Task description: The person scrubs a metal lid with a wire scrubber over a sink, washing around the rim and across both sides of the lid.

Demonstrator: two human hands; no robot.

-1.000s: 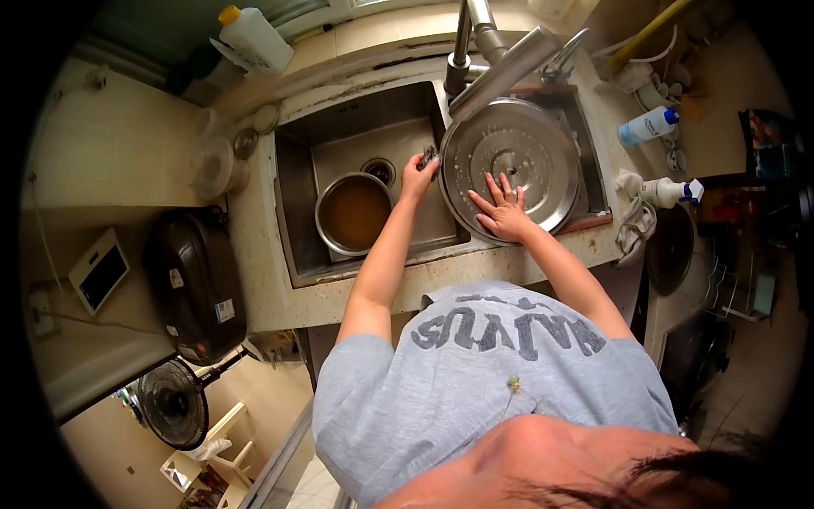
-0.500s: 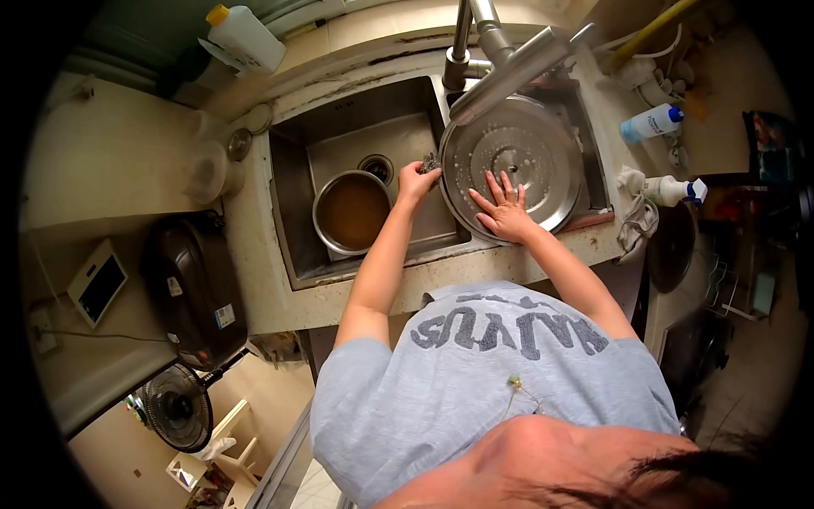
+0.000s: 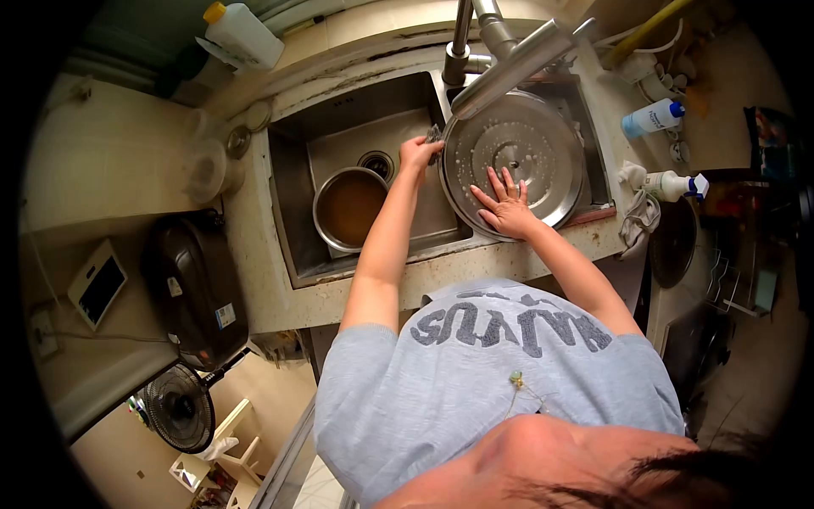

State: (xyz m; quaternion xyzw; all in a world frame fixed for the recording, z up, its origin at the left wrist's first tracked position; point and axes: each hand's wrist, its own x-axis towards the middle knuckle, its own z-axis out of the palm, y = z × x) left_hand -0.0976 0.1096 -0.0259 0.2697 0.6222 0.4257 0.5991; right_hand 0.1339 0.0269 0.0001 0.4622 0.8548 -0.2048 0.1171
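Observation:
My left hand (image 3: 417,153) is closed around a steel wool scrubber (image 3: 434,142), which sits against the left rim of a round metal lid (image 3: 547,144). The lid lies over the right sink basin, wet and dotted with suds, with a small knob or stud at its centre. My right hand (image 3: 507,210) rests flat on the near part of the lid, fingers spread, with nothing in it. A metal pot (image 3: 319,222) of brownish liquid stands in the left basin (image 3: 339,140), near the drain.
The faucet (image 3: 513,72) reaches over the lid from behind. To the right are a blue-capped bottle (image 3: 651,120), a spray bottle (image 3: 670,186) and a crumpled cloth (image 3: 639,222). A white bottle with a yellow cap (image 3: 246,38) stands on the back ledge.
My left hand has slid a little way up along the lid's left rim with the scrubber. My right hand stays on the lid, almost in the same spot.

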